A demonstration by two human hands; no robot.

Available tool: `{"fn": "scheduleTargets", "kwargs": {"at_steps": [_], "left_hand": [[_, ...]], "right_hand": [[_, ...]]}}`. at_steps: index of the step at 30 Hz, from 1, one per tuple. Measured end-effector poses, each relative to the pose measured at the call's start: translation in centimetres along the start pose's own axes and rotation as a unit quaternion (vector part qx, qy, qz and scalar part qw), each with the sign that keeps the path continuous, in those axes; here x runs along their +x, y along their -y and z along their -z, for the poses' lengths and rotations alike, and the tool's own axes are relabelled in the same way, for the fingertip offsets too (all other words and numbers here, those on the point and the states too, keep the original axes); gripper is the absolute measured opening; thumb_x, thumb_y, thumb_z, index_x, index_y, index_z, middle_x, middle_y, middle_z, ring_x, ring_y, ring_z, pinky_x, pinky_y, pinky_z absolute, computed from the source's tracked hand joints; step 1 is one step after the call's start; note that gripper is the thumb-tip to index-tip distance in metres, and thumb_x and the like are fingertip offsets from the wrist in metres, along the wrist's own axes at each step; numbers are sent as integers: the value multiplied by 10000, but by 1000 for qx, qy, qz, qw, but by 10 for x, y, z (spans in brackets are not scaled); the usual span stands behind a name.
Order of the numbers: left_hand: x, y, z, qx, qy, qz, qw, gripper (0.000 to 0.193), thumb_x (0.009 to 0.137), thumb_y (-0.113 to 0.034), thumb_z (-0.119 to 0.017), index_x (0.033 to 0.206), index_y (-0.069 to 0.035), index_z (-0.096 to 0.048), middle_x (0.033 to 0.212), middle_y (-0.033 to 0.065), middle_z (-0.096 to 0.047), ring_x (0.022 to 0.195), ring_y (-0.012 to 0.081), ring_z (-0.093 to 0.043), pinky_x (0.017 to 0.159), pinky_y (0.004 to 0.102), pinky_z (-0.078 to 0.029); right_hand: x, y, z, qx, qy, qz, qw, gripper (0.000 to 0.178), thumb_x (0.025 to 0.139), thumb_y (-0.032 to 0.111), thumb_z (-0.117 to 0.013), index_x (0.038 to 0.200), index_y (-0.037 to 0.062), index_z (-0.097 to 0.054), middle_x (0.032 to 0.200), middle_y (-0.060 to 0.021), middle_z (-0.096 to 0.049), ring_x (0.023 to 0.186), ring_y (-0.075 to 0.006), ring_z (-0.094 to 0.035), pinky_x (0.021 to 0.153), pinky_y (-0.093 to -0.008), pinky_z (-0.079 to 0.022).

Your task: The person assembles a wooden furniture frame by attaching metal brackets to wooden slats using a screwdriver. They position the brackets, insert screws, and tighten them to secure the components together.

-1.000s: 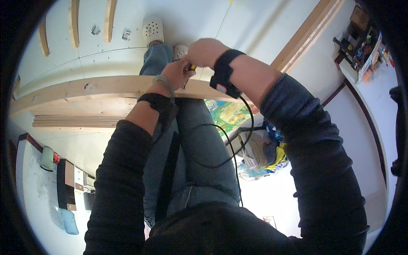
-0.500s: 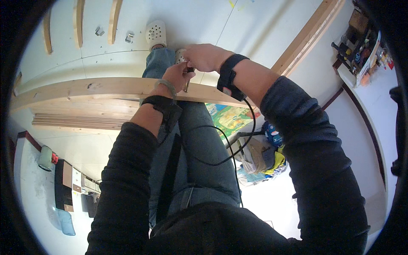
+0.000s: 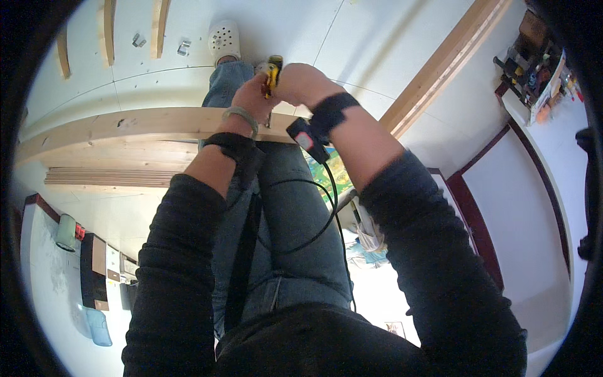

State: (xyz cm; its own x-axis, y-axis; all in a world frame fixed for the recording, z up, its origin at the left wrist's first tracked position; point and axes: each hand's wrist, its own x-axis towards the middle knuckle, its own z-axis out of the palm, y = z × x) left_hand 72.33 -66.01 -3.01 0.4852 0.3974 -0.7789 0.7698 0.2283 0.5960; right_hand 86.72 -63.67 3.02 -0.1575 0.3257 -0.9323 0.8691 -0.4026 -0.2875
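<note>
A yellow-and-black screwdriver [image 3: 274, 70] stands nearly upright over a pale wooden beam [image 3: 157, 124] that crosses in front of my legs. Its thin metal shaft runs down to the beam's face, though I cannot make out what the tip touches. My left hand [image 3: 250, 95] is closed around the lower part of the handle. Pressed against the handle's right side is my right hand [image 3: 303, 85], curled and slightly blurred, with its fingertips hidden. Both wrists wear black straps, and a small black box hangs at the right one.
Several wooden slats [image 3: 105, 34] and small metal brackets [image 3: 183, 48] lie on the pale floor at the far left. Another long beam [image 3: 446, 66] slants away at the right. A black cable [image 3: 336, 207] loops over my thighs. Tools crowd a shelf [image 3: 534, 75] far right.
The screwdriver's yellow-and-black handle now shows above my hands, where only a dark part showed before. My right hand has rolled, and its forearm has swung left. The view has shifted slightly.
</note>
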Motion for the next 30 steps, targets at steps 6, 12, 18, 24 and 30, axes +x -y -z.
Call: {"fn": "scheduleTargets", "kwargs": {"at_steps": [6,12,18,24,30], "left_hand": [[2,-3,-8,22,-42,-22,999,430,714,-312,-681,1033,-69,-524,902,172,-615,906,331,-584,766,404,-474],[2,6,-5,77,-51,-17,996,474,712,-305,-680,1067,-41,-508,990,172,-597,913,336,-581,777,414,-478],[13,6,23,-142,102,-176,969,295,824,-122,-503,1102,-23,-495,1038,201,-568,979,360,-540,857,398,-433],[15,-18,20,70,181,-99,976,282,828,-157,-503,1091,-57,-523,1053,204,-565,970,361,-543,824,401,-443],[8,-10,7,99,8,-50,994,487,760,-403,-639,1043,-22,-531,889,134,-643,884,282,-606,750,357,-474]], "right_hand": [[12,-12,7,83,-139,-93,983,511,799,504,-497,936,36,-653,992,-167,-622,970,-291,-586,813,-368,-475],[29,13,8,-131,-64,60,987,368,834,357,-482,942,49,-652,953,-156,-630,925,-305,-597,782,-397,-479],[14,-9,34,-137,47,57,988,315,847,272,-494,1026,49,-628,953,-137,-638,864,-280,-612,740,-395,-478],[12,-6,31,-81,47,75,993,265,749,229,-581,946,70,-660,957,-150,-639,916,-304,-608,770,-396,-484],[10,10,30,21,-2,4,1000,364,814,334,-504,1009,37,-584,989,-173,-617,918,-320,-595,787,-383,-469]]}}
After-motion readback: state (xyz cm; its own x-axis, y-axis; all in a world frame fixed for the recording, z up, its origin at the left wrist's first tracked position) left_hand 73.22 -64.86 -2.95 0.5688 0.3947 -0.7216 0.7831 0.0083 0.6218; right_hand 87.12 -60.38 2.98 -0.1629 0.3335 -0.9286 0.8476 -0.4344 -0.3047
